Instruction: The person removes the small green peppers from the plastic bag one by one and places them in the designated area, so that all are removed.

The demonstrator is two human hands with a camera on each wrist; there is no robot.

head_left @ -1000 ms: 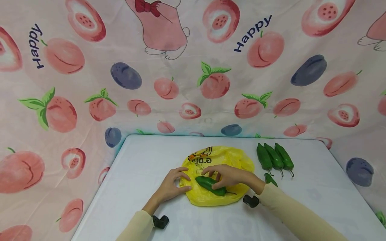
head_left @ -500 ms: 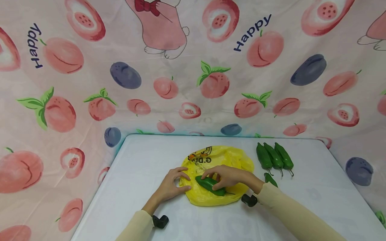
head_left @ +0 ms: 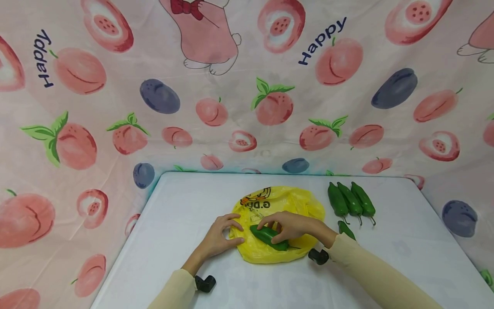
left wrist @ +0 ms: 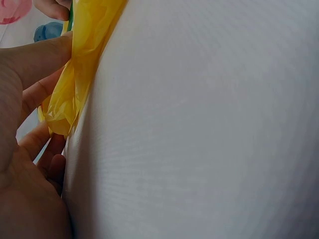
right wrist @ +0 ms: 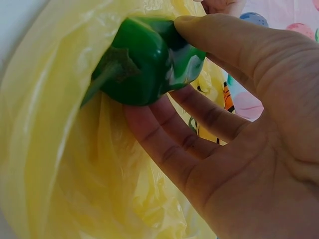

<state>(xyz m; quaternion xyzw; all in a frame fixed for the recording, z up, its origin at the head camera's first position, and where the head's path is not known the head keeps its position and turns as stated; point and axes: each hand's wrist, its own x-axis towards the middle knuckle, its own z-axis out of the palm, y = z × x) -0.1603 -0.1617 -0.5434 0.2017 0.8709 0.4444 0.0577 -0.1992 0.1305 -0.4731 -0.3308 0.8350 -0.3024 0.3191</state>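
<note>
A crumpled yellow plastic bag (head_left: 275,257) with black print lies on the white table. One green pepper (head_left: 266,236) lies over the bag in the head view, its stem end toward the near right. My right hand (head_left: 291,225) grips this pepper from above; the right wrist view shows the thumb on one side of the pepper (right wrist: 142,62) and several fingers on the other. At the bag's left edge, my left hand (head_left: 220,236) holds its side. Up close, the left thumb presses the yellow plastic (left wrist: 82,64) while the fingers curve behind and beneath it.
Three green peppers (head_left: 350,202) lie side by side at the table's back right. Another green pepper (head_left: 346,230) sits nearer, partly hidden by the right sleeve (head_left: 370,266). A fruit-patterned cloth (head_left: 239,107) hangs behind the table (head_left: 185,193).
My right fingertips have come down and closed onto the green pepper on the bag. The left hand has stayed in place at the bag's edge.
</note>
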